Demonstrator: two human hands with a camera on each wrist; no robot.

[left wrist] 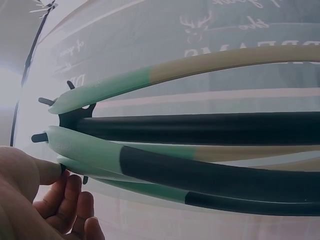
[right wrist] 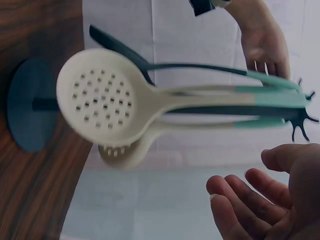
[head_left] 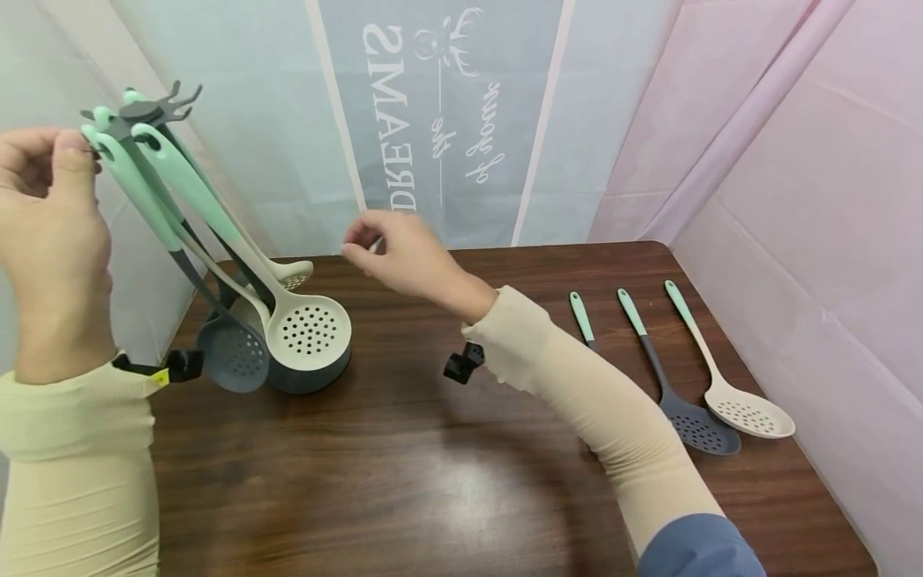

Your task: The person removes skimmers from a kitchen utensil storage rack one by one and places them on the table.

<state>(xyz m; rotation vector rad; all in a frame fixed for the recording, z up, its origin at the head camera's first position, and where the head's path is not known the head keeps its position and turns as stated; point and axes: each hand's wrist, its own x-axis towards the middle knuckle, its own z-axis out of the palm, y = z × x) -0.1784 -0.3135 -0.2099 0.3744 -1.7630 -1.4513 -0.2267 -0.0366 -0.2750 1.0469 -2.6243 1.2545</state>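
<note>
A dark utensil stand (head_left: 144, 110) with a hooked top and a round base (right wrist: 30, 107) holds several green-handled utensils. Among them hang a cream skimmer (head_left: 308, 332), a dark perforated utensil (head_left: 234, 359) and another cream perforated one (head_left: 296, 275) behind. At the hooks, my left hand (head_left: 54, 208) has its thumb against the end of a green handle (left wrist: 75, 167), fingers curled beneath; the lower part of that utensil is hidden among the others. Right of the stand, my right hand (head_left: 404, 252) is in the air, fingers loosely bent and holding nothing.
On the right of the wooden table (head_left: 404, 481) lie a cream slotted spoon (head_left: 750, 413), a dark slotted turner (head_left: 699, 425) and a third green handle (head_left: 581, 316), partly covered by my right arm. A printed curtain (head_left: 461, 120) hangs behind; a pale cloth wall (head_left: 815, 240) borders the right.
</note>
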